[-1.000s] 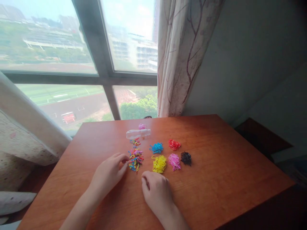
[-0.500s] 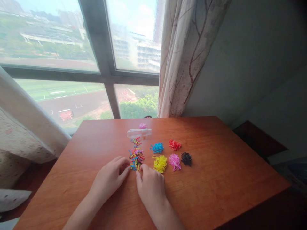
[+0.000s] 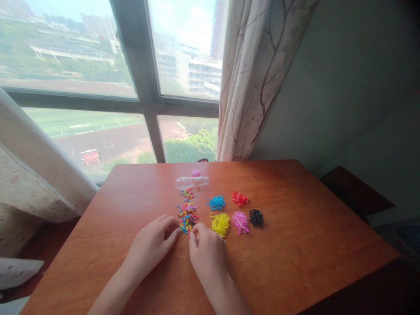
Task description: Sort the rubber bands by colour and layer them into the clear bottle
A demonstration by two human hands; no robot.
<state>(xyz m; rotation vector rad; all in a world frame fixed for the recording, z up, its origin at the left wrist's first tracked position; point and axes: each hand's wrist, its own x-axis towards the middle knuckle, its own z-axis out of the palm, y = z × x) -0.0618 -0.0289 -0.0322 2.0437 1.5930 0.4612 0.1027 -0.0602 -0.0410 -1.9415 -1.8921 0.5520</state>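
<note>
A pile of mixed-colour small rubber bands (image 3: 188,213) lies on the wooden table between and just beyond my hands. My left hand (image 3: 159,235) rests at the pile's left edge, fingers curled and thumb tip close to the index finger; what they hold, if anything, is hidden. At the near right edge, my right hand (image 3: 206,246) is closed in a pinch on a rubber band, with a speck of red showing by the thumb. Right of the pile lies a heap of yellow rubber bands (image 3: 220,224), just beyond the right knuckles.
Separate heaps of blue (image 3: 216,202), red (image 3: 240,199), pink (image 3: 240,222) and black rubber bands (image 3: 256,218) lie to the right. Behind the mixed pile are a clear plastic container (image 3: 192,183) and a pink item (image 3: 197,173). The table (image 3: 295,245) stands against a window with curtains (image 3: 243,87).
My right thumb and fingers have come closer together at the pile's near edge. The left hand barely moves. The whole view has shifted slightly.
</note>
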